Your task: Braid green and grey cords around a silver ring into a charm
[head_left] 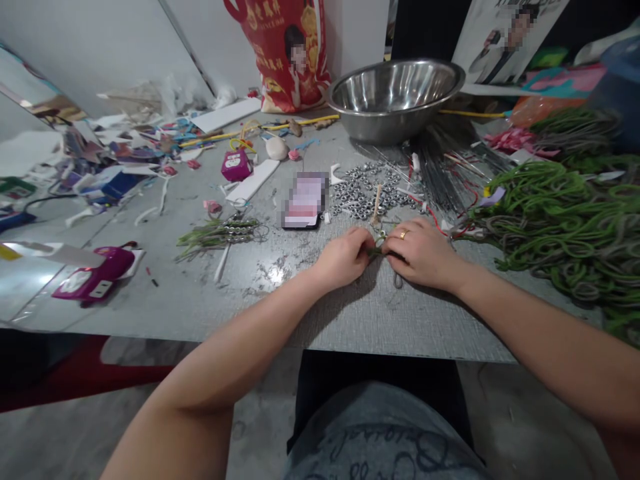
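Close together on the grey table, both hands grip a short green and grey cord (376, 251). My left hand (346, 257) pinches its left part with curled fingers. My right hand (419, 252), with a gold ring on one finger, closes on the right part, and a grey loop (398, 281) hangs out below. The knot or fitting between the fingers is mostly hidden. Just beyond the hands lie many small shiny metal beads (370, 190) and an upright thin wooden stick (377, 203). A phone (304, 200) with a lit screen rests left of the beads.
A big heap of green and grey cords (555, 227) covers the right side. At the back stand a steel bowl (395, 100) and a red bag (290, 53). A finished-looking cord bundle (220, 233), a purple device (95, 273) and scraps (100, 160) lie leftward.
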A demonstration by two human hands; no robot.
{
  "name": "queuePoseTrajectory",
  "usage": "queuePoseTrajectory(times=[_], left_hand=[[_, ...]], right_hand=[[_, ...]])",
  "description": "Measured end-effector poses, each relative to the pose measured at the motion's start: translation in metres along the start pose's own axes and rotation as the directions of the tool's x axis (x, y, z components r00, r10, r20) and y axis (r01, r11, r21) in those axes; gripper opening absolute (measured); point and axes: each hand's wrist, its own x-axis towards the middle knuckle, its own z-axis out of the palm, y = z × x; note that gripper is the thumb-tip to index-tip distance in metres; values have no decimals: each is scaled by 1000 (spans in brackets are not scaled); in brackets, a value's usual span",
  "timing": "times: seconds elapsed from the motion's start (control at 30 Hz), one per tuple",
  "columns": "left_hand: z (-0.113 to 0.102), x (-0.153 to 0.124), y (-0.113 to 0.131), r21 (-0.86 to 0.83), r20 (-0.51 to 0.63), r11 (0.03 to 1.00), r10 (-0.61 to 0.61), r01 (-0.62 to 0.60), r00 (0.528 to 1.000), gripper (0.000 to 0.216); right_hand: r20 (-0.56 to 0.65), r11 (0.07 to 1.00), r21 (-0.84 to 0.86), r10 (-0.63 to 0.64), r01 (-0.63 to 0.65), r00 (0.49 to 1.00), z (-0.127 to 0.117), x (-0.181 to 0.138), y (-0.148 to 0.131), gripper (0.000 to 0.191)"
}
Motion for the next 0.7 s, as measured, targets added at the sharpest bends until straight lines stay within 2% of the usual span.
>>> queuePoseTrajectory(times=[0.13, 0.27, 0.4, 0.53, 0.7], left_hand=[[0, 1, -3, -71, -19, 997, 7, -9, 1000, 20], [-1, 4, -7, -207, -29, 978, -32, 26, 999, 21], [-2, 6, -9, -339, -39, 939, -80, 62, 996, 24], [-3, 6, -8, -350, -30, 935, -73, 58, 997, 22], [-2, 4, -7, -279, -121, 960, -62, 26, 991, 20]], right_hand=[[-31, 997, -65, -54, 52, 998, -4, 0, -3, 20], [-87, 987, -53, -156, 151, 984, -6, 1, -14, 25], [-53, 961, -14, -275, 275, 960, -1, 3, -29, 28], [-3, 965, 74, -252, 251, 968, 6, 5, -39, 21], [15, 973, 151, -179, 175, 984, 7, 6, -38, 25]])
